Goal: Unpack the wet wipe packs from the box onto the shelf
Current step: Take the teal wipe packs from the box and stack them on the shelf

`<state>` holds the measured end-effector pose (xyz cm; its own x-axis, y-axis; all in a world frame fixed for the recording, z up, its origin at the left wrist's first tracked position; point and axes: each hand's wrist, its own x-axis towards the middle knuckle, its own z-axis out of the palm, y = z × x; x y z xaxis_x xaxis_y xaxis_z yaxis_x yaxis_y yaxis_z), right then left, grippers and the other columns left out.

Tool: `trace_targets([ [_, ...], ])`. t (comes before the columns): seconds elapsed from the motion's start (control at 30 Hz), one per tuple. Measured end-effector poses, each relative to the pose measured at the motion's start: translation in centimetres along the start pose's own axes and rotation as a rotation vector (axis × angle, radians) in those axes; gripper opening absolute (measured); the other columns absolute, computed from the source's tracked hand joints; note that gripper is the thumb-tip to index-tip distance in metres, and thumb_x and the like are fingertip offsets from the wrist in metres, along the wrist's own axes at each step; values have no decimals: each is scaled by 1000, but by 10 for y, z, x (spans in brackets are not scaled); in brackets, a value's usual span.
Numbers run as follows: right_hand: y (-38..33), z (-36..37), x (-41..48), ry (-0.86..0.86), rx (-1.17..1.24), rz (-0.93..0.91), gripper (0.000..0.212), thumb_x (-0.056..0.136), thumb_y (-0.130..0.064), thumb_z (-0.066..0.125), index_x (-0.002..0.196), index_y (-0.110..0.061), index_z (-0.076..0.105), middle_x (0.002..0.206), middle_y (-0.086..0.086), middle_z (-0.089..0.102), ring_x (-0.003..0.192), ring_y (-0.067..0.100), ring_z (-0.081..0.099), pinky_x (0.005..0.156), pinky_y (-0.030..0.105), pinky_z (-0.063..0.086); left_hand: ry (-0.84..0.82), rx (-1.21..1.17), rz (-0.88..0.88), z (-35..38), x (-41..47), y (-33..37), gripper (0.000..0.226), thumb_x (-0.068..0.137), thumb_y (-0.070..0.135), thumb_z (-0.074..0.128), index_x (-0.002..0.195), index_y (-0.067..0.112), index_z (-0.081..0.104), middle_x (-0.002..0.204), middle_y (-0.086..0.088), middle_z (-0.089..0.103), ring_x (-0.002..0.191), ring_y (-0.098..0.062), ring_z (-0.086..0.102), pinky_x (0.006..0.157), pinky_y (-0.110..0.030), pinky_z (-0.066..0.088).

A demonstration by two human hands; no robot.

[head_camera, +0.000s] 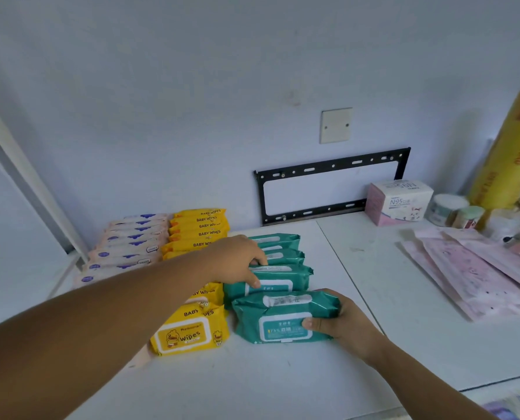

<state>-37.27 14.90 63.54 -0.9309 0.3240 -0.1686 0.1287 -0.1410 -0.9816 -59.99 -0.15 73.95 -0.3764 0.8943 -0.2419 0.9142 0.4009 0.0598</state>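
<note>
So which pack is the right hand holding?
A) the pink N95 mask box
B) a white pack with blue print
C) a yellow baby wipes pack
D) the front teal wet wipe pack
D: the right hand grips the right end of the front teal wet wipe pack, while the left hand pinches a teal pack in the row behind.

left hand (237,262), left of the teal packs (283,277): bare, nails short | right hand (343,324), right of them: bare, thumbnail short | both forearms: bare to frame edge
</note>
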Motion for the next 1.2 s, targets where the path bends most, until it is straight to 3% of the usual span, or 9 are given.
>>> trace_targets([
  [0.13,2,6,7,60,-50,1,49,74,-2,87,115,-7,60,108,8,76,99,23,75,76,32,62,20,-42,-25,3,-1,-1,43,83,42,79,123,32,67,110,11,59,98,-12,58,80,-35,52],
  [0.2,3,9,10,58,-74,-6,48,74,-3,87,114,-9,61,108,5,77,100,22,75,77,32,61,21,-144,-60,6,-2,-3,39,82,37,81,119,30,70,104,13,64,96,-10,63,85,-37,56],
  [0.3,3,12,17,57,-137,-23,51,71,-5,90,112,-14,62,108,3,76,102,21,74,81,32,61,29,-229,-89,6,-7,-5,33,85,34,79,117,27,72,101,14,69,94,-6,65,87,-33,56],
  [0.47,-6,13,26,84,-220,35,54,68,-14,93,109,-14,59,104,0,74,89,11,73,65,18,57,93,-343,-111,0,-21,-9,27,90,36,75,114,25,73,100,16,70,91,1,64,85,-25,53],
  [0.77,-4,11,25,87,-304,32,56,69,-29,93,113,-24,59,108,-7,74,96,8,72,69,16,55,125,-353,-132,-1,-45,-2,25,94,35,69,117,25,71,101,16,70,96,0,64,86,-24,54],
  [0.97,-5,10,23,64,-354,21,53,73,-30,90,113,-26,57,107,-12,71,94,2,68,63,10,52,184,-406,-181,13,-65,-3,20,94,33,69,112,26,73,102,15,71,94,3,65,85,-21,54],
  [1.2,2,7,18,74,-371,8,51,75,-30,89,115,-25,56,107,-11,70,95,3,68,66,12,49,192,-409,-228,31,-86,3,22,94,33,69,114,26,71,103,16,69,95,2,64,84,-22,54],
])
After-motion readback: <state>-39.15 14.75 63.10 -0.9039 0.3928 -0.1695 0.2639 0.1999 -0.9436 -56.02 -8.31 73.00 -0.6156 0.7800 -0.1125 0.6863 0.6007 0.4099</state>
